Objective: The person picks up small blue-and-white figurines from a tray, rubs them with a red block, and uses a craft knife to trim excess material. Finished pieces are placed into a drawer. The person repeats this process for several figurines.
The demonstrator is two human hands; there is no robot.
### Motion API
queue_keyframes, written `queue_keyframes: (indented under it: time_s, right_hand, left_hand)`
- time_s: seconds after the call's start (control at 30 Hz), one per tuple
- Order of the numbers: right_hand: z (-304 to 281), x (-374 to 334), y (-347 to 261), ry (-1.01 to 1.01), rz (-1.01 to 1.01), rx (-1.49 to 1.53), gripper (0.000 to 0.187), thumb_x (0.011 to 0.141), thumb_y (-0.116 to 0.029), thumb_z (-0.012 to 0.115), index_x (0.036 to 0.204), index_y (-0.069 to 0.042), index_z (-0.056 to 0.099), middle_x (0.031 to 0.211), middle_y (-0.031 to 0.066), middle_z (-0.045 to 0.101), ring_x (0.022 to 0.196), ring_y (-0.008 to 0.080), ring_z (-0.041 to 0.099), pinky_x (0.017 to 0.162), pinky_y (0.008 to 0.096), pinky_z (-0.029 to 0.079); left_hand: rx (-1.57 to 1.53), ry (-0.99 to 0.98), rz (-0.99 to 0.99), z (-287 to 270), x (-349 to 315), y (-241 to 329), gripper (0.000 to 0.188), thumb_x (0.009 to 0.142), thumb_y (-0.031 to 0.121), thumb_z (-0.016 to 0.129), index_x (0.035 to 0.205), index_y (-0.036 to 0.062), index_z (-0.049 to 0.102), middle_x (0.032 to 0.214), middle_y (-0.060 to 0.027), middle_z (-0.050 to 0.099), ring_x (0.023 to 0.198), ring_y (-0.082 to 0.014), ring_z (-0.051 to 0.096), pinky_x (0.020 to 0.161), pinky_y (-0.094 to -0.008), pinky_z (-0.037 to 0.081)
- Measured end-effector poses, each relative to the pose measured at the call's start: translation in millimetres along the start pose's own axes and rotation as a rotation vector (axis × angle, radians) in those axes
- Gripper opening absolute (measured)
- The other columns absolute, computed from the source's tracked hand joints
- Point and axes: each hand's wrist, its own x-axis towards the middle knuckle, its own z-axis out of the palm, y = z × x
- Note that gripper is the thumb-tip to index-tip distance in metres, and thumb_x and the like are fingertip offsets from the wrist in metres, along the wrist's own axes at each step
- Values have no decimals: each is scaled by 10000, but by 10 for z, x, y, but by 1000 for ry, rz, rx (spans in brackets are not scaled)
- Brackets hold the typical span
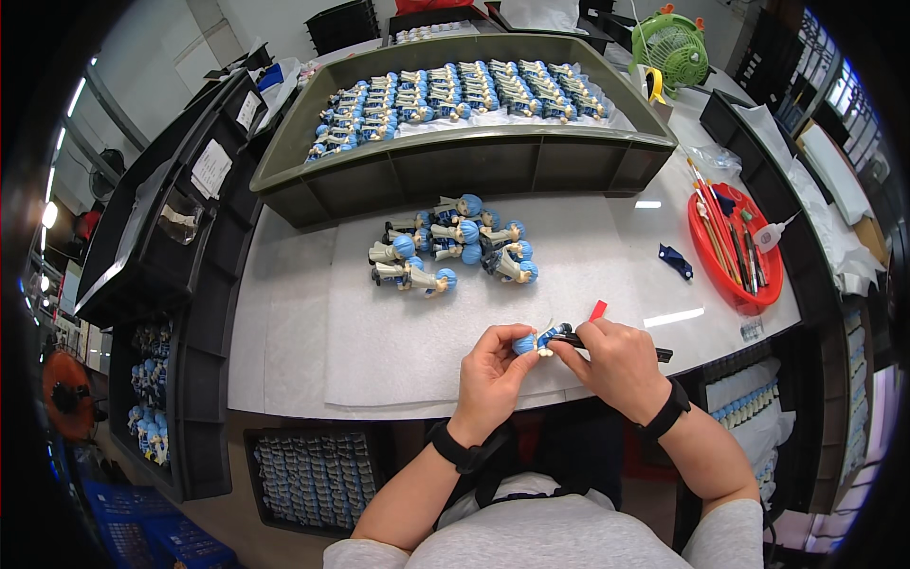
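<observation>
My left hand [490,372] is closed around the head end of a small blue-haired figurine [525,344] near the table's front edge. A slim black tool [664,356] is gripped in my right hand [623,368], its near tip at the figurine's body. What kind of tool it is I cannot make out. By my right fingertips a small red strip [598,310] sticks up; what it is fixed to is hidden. Beyond my hands, several like figurines [466,231] lie in a loose pile on a white foam sheet [379,351].
A large grey-green crate [455,171] with rows of figurines stands at the back. On the right are a red basket [779,275] of brushes, a dark blue piece [675,261] and a green fan [671,52]. Black crates [180,223] line the left side.
</observation>
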Motion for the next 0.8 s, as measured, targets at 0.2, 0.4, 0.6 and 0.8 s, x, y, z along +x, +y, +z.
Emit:
queue_keyframes:
  time_s: [0.2,0.4,0.6,0.8]
  right_hand:
    - [15,-3,5,0,14,4,381,804,-339,668,610,-41,531,517,91,535,436,254,568,399,331,442]
    - [-3,-4,-11,-2,6,3,382,799,-335,675,608,-39,528,513,90,531,435,255,567,398,331,441]
    - [1,-7,-5,-18,21,11,361,777,-307,706,619,-40,522,535,99,546,445,252,560,411,337,428]
    - [5,-6,-7,-23,40,20,364,779,-310,705,622,-37,523,539,103,548,446,260,560,416,342,430]
  left_hand:
    - [22,-22,5,-19,2,-12,270,828,-78,586,1085,-31,516,1097,-115,565,983,-140,565,881,-254,464]
    - [20,-9,0,-8,-2,1,263,824,-81,588,1074,-27,528,1094,-105,563,959,-127,565,868,-247,461]
    - [28,-20,3,-19,1,-2,264,823,-92,577,1073,-30,520,1104,-118,560,981,-140,560,887,-262,462]
    - [18,-32,4,-23,1,-1,263,822,-101,568,1069,-30,513,1113,-131,559,997,-155,560,905,-277,462]
